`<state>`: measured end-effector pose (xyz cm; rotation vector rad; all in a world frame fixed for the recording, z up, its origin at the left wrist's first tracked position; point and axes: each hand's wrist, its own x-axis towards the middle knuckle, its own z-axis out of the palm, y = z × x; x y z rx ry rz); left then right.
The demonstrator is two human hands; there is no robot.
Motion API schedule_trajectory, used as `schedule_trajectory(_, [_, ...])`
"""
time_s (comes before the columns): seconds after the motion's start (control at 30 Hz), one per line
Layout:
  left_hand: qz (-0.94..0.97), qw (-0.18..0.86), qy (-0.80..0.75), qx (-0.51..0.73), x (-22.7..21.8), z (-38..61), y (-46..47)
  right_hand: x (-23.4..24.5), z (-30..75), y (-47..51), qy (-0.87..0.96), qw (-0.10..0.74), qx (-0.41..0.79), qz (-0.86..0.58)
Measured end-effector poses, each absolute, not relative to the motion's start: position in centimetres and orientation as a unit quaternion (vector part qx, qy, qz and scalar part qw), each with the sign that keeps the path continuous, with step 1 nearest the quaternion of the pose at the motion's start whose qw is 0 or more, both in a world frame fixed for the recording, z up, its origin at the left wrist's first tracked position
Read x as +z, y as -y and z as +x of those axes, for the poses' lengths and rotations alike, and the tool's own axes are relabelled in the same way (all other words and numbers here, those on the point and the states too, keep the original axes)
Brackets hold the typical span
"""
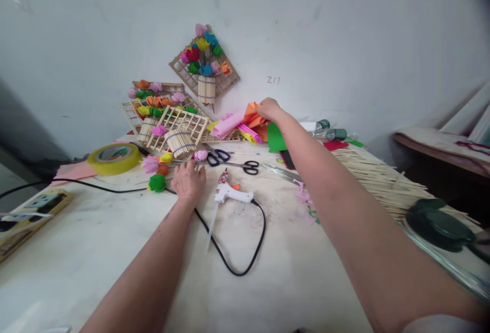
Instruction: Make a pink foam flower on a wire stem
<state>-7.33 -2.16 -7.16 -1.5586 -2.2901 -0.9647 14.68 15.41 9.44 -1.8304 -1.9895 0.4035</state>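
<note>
My right hand reaches to the back of the table, its fingers closed on orange crepe paper. Beside that lie pink paper rolls and a green sheet. On the table, my left hand rests palm down with fingers a little apart, next to several paper flowers. A pink flower sits just past its fingertips; whether they touch its stem I cannot tell. A white hot glue gun with a glue stick lies to the right of this hand.
Two pairs of scissors lie behind the glue gun. Stick lattices with flowers are piled at the back left; another lattice leans on the wall. Yellow tape, a power strip, a black cord and thin sticks lie around.
</note>
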Motion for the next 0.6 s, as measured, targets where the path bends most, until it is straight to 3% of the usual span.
schedule_trajectory(0.17, [-0.528,0.092,0.766,-0.354,-6.5,-7.2,2.2,11.1,15.3,-14.1,0.722,0.223,0.146,-0.639])
schedule_trajectory(0.33, [-0.513,-0.027,0.769,-0.381,-4.3,-5.8,1.9,11.1,15.4,-11.9,0.738,0.237,0.118,-0.620])
schedule_trajectory(0.5, [-0.504,-0.355,0.591,-0.520,-2.2,-3.7,0.4,9.8,15.2,-9.3,0.757,0.244,0.039,-0.605])
schedule_trajectory(0.6, [-0.465,-0.493,0.483,-0.555,-1.0,-2.2,-0.6,8.1,14.6,-7.0,0.774,0.223,-0.020,-0.592])
